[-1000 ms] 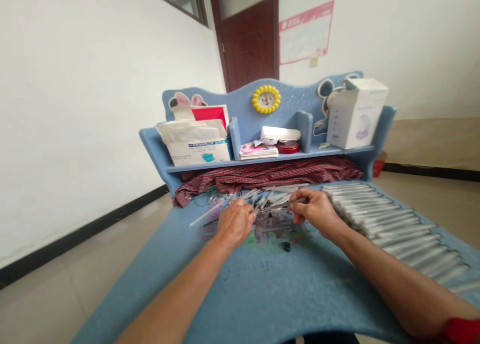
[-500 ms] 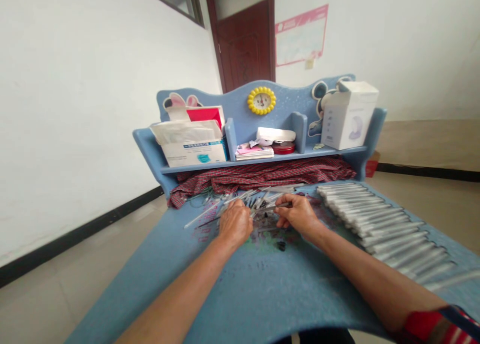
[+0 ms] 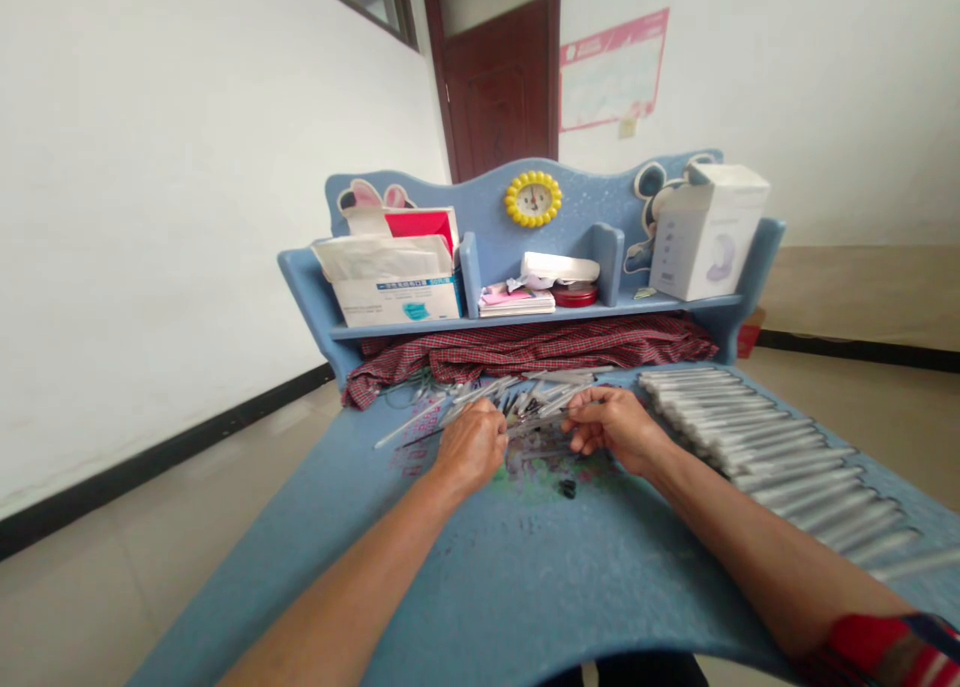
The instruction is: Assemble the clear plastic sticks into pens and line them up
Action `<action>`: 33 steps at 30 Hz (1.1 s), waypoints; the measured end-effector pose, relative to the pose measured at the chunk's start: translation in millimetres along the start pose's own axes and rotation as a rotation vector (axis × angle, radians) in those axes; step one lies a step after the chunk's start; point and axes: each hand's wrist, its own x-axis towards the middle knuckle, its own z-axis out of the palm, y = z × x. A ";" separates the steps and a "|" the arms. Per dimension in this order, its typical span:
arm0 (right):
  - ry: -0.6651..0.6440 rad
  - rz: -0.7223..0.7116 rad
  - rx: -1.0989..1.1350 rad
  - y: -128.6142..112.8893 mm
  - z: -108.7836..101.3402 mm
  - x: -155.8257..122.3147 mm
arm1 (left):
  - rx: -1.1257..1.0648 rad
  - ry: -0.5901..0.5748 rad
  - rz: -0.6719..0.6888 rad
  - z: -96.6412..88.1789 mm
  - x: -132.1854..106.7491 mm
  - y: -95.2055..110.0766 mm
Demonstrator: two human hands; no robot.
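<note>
My left hand (image 3: 474,445) is closed round one end of a clear pen barrel (image 3: 536,423), which points to the right. At its other end are the pinched thumb and forefinger of my right hand (image 3: 611,429); the tiny part between those fingertips is blurred. Behind both hands lies a loose heap of clear pen barrels and refills (image 3: 495,387). A thin dark refill (image 3: 421,438) sticks out to the left of my left hand. Small black pen caps or plugs (image 3: 567,489) lie on the table in front of my right hand.
A long row of pens (image 3: 772,452) covers the right of the blue table (image 3: 480,597). A checked cloth (image 3: 540,347) is bunched under the shelf (image 3: 630,307), which carries a mask box (image 3: 397,297), a white carton (image 3: 709,237) and papers (image 3: 517,300).
My right hand has shifted slightly right, and the dark length that showed between my hands is now less visible beside the clear barrel. My left hand keeps its grip. The view has shifted a little.
</note>
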 end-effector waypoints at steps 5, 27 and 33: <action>-0.022 -0.027 -0.014 1.8 4.4 -2.7 | -0.001 0.000 0.083 2.2 -0.7 -2.3; -0.333 -0.188 -0.489 -2.4 -5.4 -17.6 | -1.190 -0.126 -0.208 -27.8 0.8 -7.0; -0.259 -0.285 -0.550 2.2 8.9 -25.2 | -1.335 -0.131 -0.225 -29.7 0.3 -7.3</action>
